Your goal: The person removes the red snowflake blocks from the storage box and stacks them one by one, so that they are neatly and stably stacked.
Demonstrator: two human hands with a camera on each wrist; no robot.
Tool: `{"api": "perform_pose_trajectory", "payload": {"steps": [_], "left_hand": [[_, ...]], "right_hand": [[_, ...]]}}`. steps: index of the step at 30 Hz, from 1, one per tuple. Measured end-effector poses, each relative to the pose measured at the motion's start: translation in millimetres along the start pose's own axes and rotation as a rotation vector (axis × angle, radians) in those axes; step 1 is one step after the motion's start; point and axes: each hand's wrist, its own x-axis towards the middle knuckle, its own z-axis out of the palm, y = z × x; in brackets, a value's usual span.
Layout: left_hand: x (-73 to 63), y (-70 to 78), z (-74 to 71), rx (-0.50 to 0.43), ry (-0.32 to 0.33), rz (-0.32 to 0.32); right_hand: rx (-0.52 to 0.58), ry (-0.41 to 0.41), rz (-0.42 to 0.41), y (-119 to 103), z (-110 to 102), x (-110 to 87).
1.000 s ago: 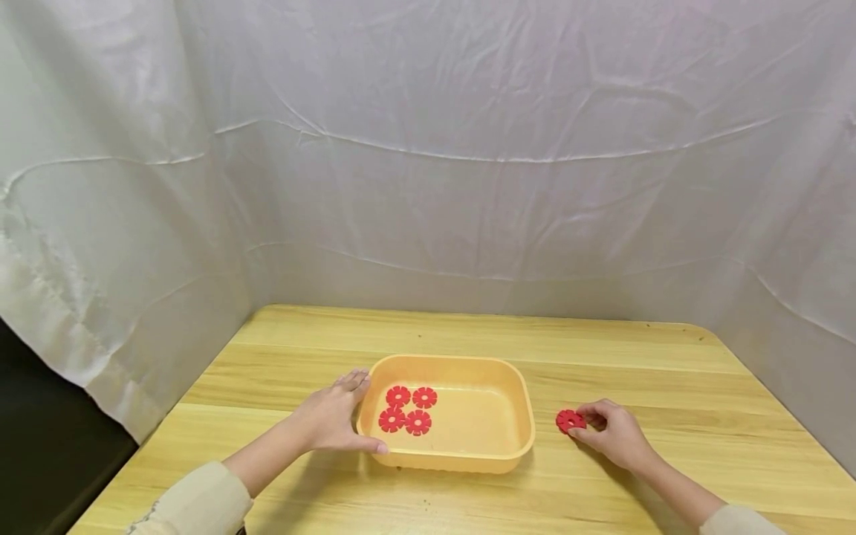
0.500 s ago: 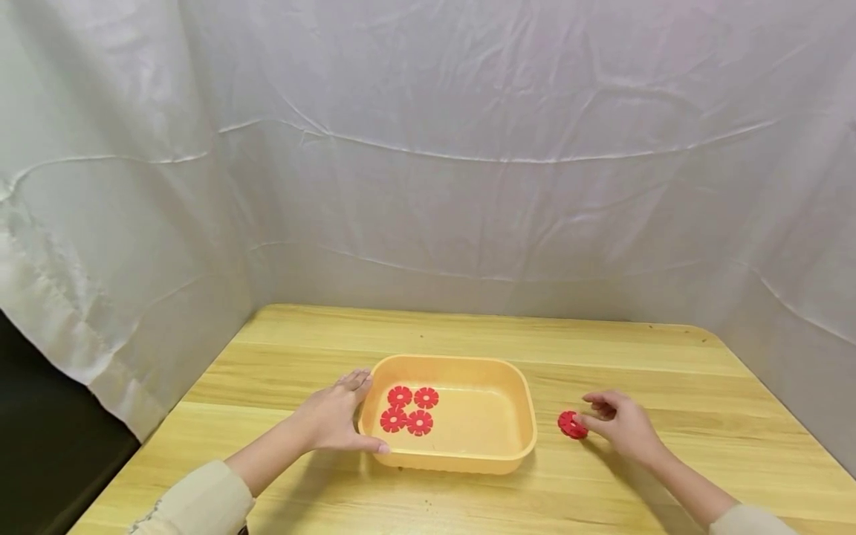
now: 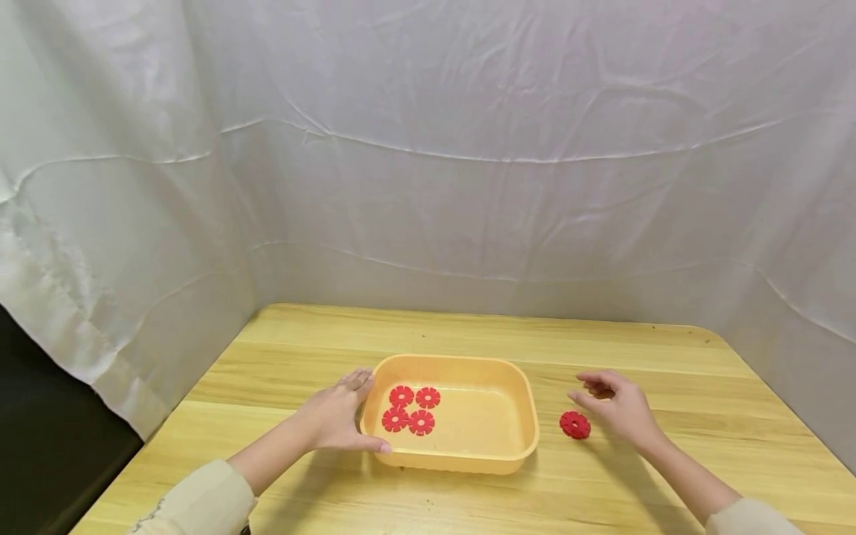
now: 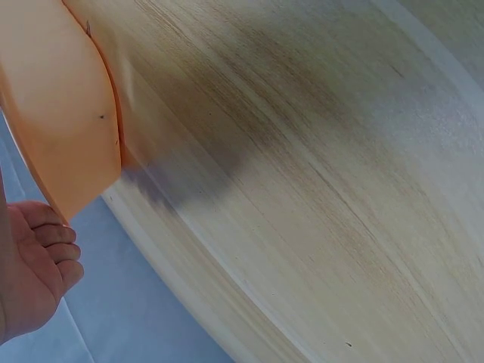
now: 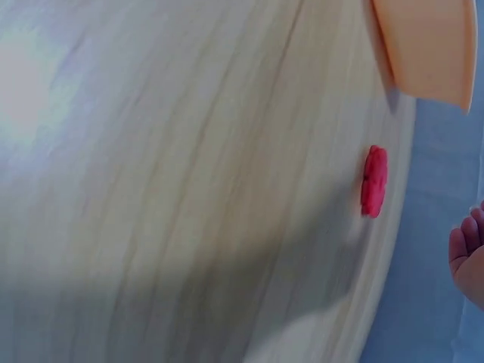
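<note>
My left hand (image 3: 334, 414) holds the left end of a yellow plastic basin (image 3: 484, 464), fingers at the rim and thumb along the near side. In the left wrist view, its curled fingers (image 4: 57, 242) meet the basin's edge. Several red notched snowflake discs (image 3: 421, 422) lie flat inside, toward the left. On the table right of the basin sits a small pile of red snowflake discs (image 3: 575, 424); how many is unclear. My right hand (image 3: 622, 409) hovers just above and right of this pile, fingers loosely bent, holding nothing. The pile (image 5: 374, 181) appears edge-on in the right wrist view.
The wooden table (image 3: 669, 371) has its back edge against a pale hanging cloth (image 3: 468, 208), which also closes in both sides. Something black (image 3: 53, 431) stands beyond the table's left edge.
My right hand has let go of the red disc, leaving it on the pile, and has lifted slightly away. The left hand and the basin hold their place.
</note>
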Motion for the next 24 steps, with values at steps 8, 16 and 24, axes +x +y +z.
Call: {"api": "perform_pose_trajectory", "payload": {"steps": [8, 16, 24], "left_hand": [[-0.6, 1.1, -0.4, -0.005, 0.006, -0.003], [-0.1, 0.8, 0.2, -0.003, 0.014, 0.002], [0.1, 0.2, 0.6, 0.001, 0.019, 0.010]], "right_hand": [[0.063, -0.001, -0.018, -10.6, 3.4, 4.4], [0.080, 0.004, -0.031, -22.7, 8.7, 8.2], [0.148, -0.014, -0.025, -35.6, 17.1, 12.8]]}}
